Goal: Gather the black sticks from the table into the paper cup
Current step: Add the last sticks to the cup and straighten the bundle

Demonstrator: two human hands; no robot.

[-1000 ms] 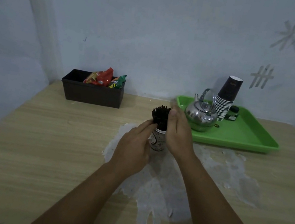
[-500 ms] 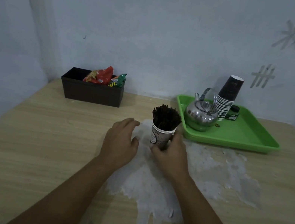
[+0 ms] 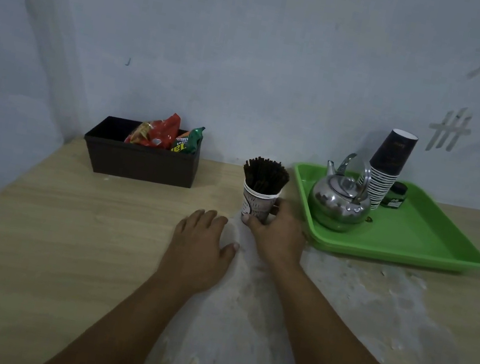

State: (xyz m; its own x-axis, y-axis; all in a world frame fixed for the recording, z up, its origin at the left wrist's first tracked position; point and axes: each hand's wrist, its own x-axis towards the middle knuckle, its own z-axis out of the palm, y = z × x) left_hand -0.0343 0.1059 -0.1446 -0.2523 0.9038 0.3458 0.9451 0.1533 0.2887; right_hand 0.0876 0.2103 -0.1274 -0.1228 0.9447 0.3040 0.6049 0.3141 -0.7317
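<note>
Now right hand (image 3: pixel 278 236) gripping paper cup (image 3: pixel 257 205), left hand (image 3: pixel 200 247) flat

On my wooden table (image 3: pixel 29 241) stand the paper cup (image 3: pixel 256 206), a black box (image 3: pixel 139 161) and a green tray (image 3: pixel 407 243).

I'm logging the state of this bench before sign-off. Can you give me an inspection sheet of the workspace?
Surface: wooden table with a large whitish worn patch in the middle.
Job's things: paper cup upright, full of black sticks; no loose sticks seen.
Clutter: black box with snack packets; green tray holding a metal kettle, a stack of cups and a small dark jar.
Grippers: right hand grips the cup's base; left hand flat on the table, empty.
Cables: nothing seen.
Surroundings: pale wall with tape marks.
</note>
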